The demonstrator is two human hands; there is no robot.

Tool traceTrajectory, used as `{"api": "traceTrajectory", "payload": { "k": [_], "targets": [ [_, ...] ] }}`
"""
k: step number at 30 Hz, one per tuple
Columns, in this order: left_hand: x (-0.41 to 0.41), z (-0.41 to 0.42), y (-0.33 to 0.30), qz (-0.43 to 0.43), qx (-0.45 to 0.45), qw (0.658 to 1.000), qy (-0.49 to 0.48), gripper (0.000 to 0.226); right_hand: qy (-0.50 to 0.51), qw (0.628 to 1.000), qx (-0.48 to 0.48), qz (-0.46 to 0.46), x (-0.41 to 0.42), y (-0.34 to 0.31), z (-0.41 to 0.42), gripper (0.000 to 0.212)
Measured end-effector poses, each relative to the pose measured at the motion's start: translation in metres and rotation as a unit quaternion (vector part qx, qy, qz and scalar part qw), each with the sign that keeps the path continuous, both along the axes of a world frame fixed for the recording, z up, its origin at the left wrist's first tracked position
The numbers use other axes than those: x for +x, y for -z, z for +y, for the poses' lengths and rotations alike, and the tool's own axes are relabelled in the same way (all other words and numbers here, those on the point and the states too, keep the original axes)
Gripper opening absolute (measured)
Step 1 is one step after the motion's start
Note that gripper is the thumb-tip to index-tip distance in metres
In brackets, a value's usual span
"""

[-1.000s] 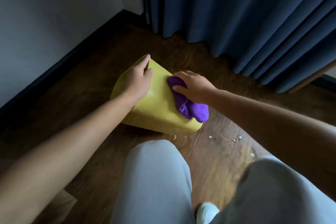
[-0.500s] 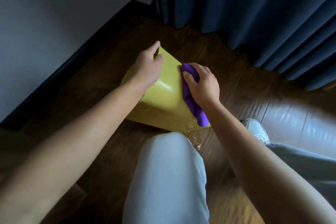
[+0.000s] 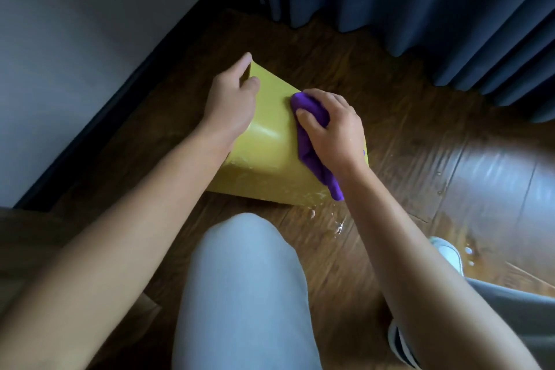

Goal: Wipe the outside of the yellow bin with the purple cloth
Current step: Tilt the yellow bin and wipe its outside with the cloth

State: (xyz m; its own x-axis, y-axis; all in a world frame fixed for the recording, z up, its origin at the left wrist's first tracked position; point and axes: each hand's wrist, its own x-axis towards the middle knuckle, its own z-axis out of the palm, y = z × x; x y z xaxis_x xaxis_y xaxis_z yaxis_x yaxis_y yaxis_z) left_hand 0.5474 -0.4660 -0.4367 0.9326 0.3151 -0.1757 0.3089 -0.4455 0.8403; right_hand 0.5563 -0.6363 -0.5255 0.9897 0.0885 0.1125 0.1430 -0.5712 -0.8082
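The yellow bin [image 3: 270,144] lies on its side on the wooden floor, its flat base toward me and its rim at the far end. My left hand [image 3: 232,102] grips the far rim, fingers hooked over the edge. My right hand [image 3: 333,126] presses the purple cloth [image 3: 312,156] against the bin's right upper side. The cloth is bunched under my palm and a tail hangs down toward the floor. The bin's base looks wet and shiny.
Dark blue curtains [image 3: 405,0] hang behind and to the right. A grey wall [image 3: 75,54] with a dark skirting board runs along the left. Water drops [image 3: 339,225] lie on the floor by the bin. My knee [image 3: 246,279] and shoe [image 3: 447,252] are close below.
My right hand with the cloth has slid up the bin's side, away from me, toward the rim. My left hand kept its grip on the rim. The view shifted.
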Motion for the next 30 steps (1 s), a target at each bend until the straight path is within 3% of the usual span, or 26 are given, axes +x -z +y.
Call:
{"api": "traceTrajectory", "payload": {
  "k": [6,9,12,19,25,28,30],
  "targets": [
    [-0.002,-0.011,-0.004,0.002,-0.029,1.000,0.005,0.061,0.038,0.998,0.045,0.005,0.003,0.000,-0.005,0.040],
    [-0.014,-0.015,-0.001,0.003,-0.072,0.995,0.070,0.081,0.066,0.994,0.083,0.014,0.015,0.003,-0.008,0.041],
    [-0.028,-0.027,0.010,-0.014,-0.052,0.991,0.125,0.077,0.089,0.988,0.115,0.045,0.017,0.010,-0.015,0.034],
    [-0.010,-0.041,0.016,-0.043,-0.078,0.995,0.041,0.071,0.087,0.970,0.227,0.024,0.004,-0.012,-0.023,0.023],
    [-0.009,-0.043,0.023,-0.062,-0.131,0.989,-0.006,0.072,0.175,0.943,0.281,0.024,-0.020,0.002,-0.021,0.023],
    [-0.024,-0.038,0.026,-0.074,-0.073,0.990,0.092,0.078,0.193,0.942,0.267,0.059,-0.011,0.013,-0.045,0.024],
    [-0.043,-0.039,0.030,-0.057,0.033,0.981,0.183,0.087,0.199,0.943,0.258,0.072,-0.006,0.018,-0.056,0.024]
  ]
}}
